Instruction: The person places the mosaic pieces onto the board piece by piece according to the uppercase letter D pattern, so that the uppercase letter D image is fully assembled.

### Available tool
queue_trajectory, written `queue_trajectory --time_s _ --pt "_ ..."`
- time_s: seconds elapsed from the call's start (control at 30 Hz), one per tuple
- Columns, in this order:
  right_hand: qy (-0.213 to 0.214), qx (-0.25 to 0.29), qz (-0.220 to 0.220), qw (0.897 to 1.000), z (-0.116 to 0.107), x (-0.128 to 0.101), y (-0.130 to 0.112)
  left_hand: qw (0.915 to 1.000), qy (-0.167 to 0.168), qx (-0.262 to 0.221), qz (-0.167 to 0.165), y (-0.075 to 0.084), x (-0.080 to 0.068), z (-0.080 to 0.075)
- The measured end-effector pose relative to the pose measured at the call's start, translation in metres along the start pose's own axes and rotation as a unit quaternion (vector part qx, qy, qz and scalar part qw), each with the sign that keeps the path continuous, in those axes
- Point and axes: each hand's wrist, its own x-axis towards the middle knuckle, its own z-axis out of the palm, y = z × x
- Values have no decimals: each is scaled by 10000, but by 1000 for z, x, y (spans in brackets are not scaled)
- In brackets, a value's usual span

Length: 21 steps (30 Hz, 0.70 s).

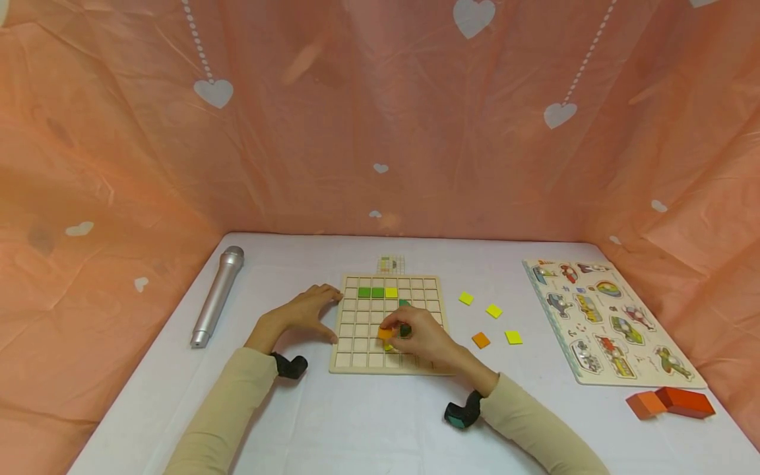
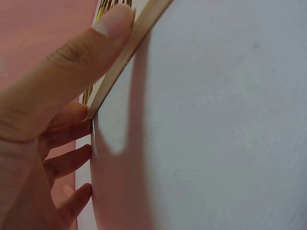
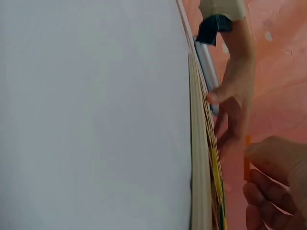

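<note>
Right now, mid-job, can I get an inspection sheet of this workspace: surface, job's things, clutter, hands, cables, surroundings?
Surface: white table.
Job's things: wooden grid board with two green tiles and a yellow tile in its second row; orange tile pinched above the board.
Clutter: three loose yellow tiles, a loose orange tile, silver microphone, vehicle peg puzzle, orange blocks.
Hands: left hand steadies the board's left edge; right hand holds the orange tile.
Cables: nothing seen.
Surroundings: pink heart-print backdrop.
</note>
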Motion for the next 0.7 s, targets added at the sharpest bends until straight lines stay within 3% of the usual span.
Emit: queue_trajectory --time_s 0.33,0.7 --pt "-523 -579 -363 9963 15 2 -1 10000 -25 -45 -6 1 -1 -1" --pt "-360 -865 -497 9944 15 2 0 10000 -4 -62 -22 2 0 -2"
